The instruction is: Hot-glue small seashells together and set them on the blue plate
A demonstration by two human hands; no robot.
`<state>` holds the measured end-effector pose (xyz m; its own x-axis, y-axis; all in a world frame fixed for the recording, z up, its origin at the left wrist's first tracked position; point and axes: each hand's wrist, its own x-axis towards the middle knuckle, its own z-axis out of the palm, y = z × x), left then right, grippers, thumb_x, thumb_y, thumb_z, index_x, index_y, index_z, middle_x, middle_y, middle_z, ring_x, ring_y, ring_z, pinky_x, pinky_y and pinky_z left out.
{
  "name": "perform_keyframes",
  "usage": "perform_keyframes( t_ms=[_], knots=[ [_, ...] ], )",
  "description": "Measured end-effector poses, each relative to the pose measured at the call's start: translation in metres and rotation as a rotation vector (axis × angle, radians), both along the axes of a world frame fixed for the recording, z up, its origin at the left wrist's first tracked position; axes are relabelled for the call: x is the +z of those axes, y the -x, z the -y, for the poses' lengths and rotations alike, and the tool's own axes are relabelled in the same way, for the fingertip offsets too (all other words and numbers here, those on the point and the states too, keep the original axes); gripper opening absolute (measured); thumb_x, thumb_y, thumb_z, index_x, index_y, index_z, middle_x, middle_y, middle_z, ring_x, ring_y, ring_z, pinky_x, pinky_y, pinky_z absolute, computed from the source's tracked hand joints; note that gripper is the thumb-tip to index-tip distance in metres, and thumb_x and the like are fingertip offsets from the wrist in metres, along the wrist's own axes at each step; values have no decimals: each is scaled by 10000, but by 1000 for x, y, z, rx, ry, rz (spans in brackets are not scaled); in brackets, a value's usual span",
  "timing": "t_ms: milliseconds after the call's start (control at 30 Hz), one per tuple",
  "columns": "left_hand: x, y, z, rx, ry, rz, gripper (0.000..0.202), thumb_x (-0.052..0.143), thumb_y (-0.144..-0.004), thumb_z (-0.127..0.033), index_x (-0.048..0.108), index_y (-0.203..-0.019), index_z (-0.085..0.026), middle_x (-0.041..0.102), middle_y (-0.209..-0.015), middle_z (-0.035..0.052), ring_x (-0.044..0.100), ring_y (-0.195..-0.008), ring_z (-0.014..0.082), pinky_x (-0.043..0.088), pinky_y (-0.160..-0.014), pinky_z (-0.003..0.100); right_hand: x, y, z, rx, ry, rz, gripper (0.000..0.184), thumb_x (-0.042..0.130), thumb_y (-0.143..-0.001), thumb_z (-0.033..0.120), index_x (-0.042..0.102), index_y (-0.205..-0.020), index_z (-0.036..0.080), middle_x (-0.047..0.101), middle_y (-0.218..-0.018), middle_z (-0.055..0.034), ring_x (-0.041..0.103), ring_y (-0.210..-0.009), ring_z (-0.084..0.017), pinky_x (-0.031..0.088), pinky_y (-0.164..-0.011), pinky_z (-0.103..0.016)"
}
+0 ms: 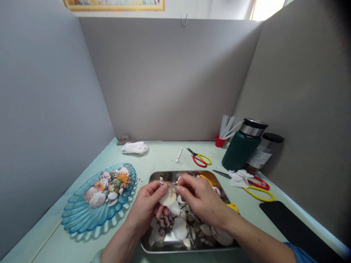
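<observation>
Both hands hover over a metal tray (153,177) filled with several seashells. My left hand (146,206) pinches a pale scallop shell (168,197) between thumb and fingers. My right hand (201,199) is closed on the same shell's upper edge from the right, fingertips meeting the left thumb. A second white shell (174,208) hangs just below the held one, between the two hands.
A blue shell-shaped glass plate (79,215) with sorted shells lies left. Behind the tray lie a white pen (179,155), red-and-yellow scissors (201,159), a second pair (256,188) with tissue, a green flask (241,144), a dark jar (264,151), a red cup (219,141). A black phone (290,224) lies right.
</observation>
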<state>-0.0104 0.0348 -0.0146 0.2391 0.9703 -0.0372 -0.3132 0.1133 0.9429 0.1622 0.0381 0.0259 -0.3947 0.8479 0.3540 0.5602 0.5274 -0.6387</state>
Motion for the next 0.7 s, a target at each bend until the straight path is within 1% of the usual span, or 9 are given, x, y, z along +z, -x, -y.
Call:
perform_keyframes(
  t_ms=[100, 200, 300, 367, 533, 600, 700],
  knots=[
    [1, 0, 0, -27, 12, -13, 244, 651, -782, -303, 635, -951, -127, 535, -409, -61, 449, -323, 47, 349, -386, 146, 1, -1, -1, -19, -4, -4, 164, 496, -875, 211, 525, -714, 196, 509, -567, 51, 461, -545, -110, 301, -525, -216],
    [2, -1, 1, -41, 13, -6, 281, 668, -767, -286, 618, -1001, -138, 541, -417, -65, 476, -340, 61, 367, -401, 158, 2, -1, -2, -23, 7, -16, 160, 488, -878, 215, 532, -725, 197, 522, -583, 46, 466, -547, -111, 309, -523, -213],
    [3, -2, 2, -40, 1, 14, 258, 655, -778, -295, 614, -986, -148, 578, -471, -49, 492, -357, 65, 383, -418, 173, 2, -1, -2, -26, -13, -22, 157, 487, -875, 213, 528, -724, 197, 504, -577, 49, 455, -538, -107, 308, -514, -210],
    [4, -2, 3, -35, 7, 15, 277, 665, -767, -301, 617, -992, -148, 591, -496, -41, 500, -366, 69, 390, -427, 181, 2, -1, -2, -35, -38, -14, 159, 489, -870, 211, 525, -716, 195, 495, -569, 50, 447, -527, -105, 306, -512, -212],
    [5, -3, 2, -22, 29, -1, 300, 652, -774, -337, 639, -993, -133, 533, -411, -56, 479, -354, 72, 369, -416, 175, 0, -1, -1, -51, -86, 23, 175, 496, -865, 218, 508, -692, 194, 486, -546, 54, 440, -509, -102, 302, -522, -222],
    [5, -2, 2, -23, 28, 9, 268, 638, -787, -338, 649, -961, -135, 510, -388, -62, 459, -340, 63, 373, -417, 168, 0, 0, 0, -46, -81, 21, 188, 498, -869, 228, 503, -684, 193, 478, -544, 57, 435, -510, -100, 300, -523, -223],
    [3, -2, 1, -6, 7, 17, 216, 617, -806, -334, 654, -877, -134, 503, -400, -61, 421, -324, 35, 351, -401, 140, 3, 0, 1, -7, -37, -13, 234, 497, -889, 290, 505, -678, 189, 488, -560, 53, 442, -526, -98, 309, -524, -222]
  ],
)
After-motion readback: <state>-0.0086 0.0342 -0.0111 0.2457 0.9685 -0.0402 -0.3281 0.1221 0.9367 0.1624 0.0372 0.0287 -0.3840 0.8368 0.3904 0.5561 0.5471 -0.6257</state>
